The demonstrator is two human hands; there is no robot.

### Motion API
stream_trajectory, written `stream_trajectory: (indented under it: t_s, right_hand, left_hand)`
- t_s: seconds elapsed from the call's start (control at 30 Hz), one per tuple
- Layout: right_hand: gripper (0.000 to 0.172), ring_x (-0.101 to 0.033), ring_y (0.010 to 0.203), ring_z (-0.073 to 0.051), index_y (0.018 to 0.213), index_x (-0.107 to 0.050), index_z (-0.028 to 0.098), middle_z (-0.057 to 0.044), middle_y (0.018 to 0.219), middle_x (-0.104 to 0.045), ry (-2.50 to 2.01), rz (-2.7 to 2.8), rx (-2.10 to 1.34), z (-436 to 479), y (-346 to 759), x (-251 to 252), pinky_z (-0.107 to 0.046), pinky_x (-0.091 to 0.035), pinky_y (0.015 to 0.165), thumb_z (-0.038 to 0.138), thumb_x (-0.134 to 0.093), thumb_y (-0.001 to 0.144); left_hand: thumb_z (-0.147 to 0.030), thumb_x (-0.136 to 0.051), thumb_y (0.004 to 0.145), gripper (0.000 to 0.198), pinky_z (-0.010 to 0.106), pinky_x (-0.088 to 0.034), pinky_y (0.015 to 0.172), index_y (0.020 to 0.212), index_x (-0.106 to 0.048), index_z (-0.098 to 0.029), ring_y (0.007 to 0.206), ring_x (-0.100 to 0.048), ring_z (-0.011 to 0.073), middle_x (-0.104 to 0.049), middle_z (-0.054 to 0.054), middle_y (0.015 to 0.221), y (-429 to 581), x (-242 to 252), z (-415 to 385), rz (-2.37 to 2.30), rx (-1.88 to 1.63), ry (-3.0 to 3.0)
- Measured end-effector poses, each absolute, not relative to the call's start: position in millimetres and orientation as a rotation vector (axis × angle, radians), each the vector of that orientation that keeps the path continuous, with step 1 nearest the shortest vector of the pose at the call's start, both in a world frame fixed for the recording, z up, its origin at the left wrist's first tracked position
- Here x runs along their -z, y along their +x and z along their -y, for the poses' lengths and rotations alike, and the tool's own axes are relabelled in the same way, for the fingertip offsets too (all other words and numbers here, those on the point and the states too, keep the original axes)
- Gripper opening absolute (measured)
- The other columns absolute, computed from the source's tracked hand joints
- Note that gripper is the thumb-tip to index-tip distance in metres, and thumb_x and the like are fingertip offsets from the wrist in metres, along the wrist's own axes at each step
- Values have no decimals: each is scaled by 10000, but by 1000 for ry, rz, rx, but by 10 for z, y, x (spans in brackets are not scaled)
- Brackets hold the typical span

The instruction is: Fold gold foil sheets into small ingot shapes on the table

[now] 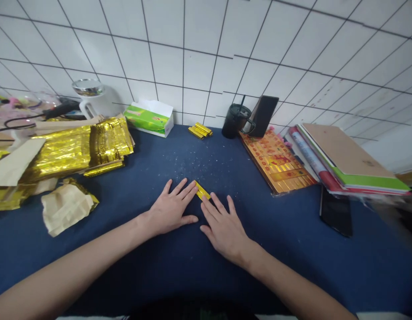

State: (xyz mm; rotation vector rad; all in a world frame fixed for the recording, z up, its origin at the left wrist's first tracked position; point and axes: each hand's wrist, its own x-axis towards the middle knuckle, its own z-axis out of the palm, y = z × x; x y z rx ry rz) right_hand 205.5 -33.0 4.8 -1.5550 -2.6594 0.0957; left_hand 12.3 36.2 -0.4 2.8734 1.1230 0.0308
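Note:
A narrow strip of folded gold foil paper (202, 190) lies flat and slanted on the blue table. At its upper left end rest the fingertips of my left hand (174, 205), which lies flat with the fingers spread and the thumb pointing right. My right hand (224, 226) is also flat and spread, its fingertips touching the strip's lower right end. Neither hand grips anything. Part of the strip is hidden under the fingers. Farther back, several small folded gold pieces (200, 130) sit together near the wall.
Gold foil sheets (66, 149) pile up at left, with a crumpled paper piece (68, 206) in front. Along the wall stand a white mug (94, 103), a green tissue box (149, 119) and a black cup (235, 122). Orange packets (277, 162), stacked folders (350, 153) and a phone (335, 213) lie right.

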Motion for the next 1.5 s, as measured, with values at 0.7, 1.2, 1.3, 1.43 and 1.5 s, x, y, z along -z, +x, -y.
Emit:
stream_trajectory:
  t_s: [0.7,1.2,1.3,1.43,1.5]
  right_hand:
    - [547,-223,1308,-264,1369,-253,202,-67,1397,-347,-1463,2643,-316,177,2135,-89,-595,-165,1016,418,-372,880]
    - [62,-562,620,-118,758,-534,219,32,733,-586,-1826,2369,-357,-359,2161,-232,-234,-350,530,277,-554,766]
    - [94,-559,595,-122,737,-530,213,25,709,-576,-1802,2441,-265,-362,2155,-247,-233,-336,503,299,-560,762]
    - [72,-560,577,-119,725,-545,207,21,691,-579,-1790,2475,-237,-363,2150,-241,-231,-343,497,257,-542,776]
    - [65,-564,584,-122,741,-551,206,17,706,-585,-1794,2473,-225,-367,2146,-225,-235,-354,503,248,-530,785]
  left_hand:
    - [-630,-344,798,758,553,-91,1033,1394,-184,-189,1329,-132,305,-196,66,1450,122,-16,-350,-1105,-75,2805]
    - [-656,-318,791,775,571,-100,1025,1388,-205,-175,1327,-130,318,-190,83,1450,129,-3,-360,-1103,-70,2786]
    - [-665,-308,788,781,566,-105,1027,1388,-207,-176,1325,-138,318,-200,84,1448,124,0,-361,-1101,-92,2782]
    - [-669,-279,795,775,552,-101,1034,1394,-179,-189,1326,-142,307,-205,72,1449,114,9,-360,-1077,-137,2785]
    - [-663,-279,799,772,554,-98,1032,1395,-175,-184,1328,-131,306,-204,76,1449,112,14,-359,-1082,-144,2793]
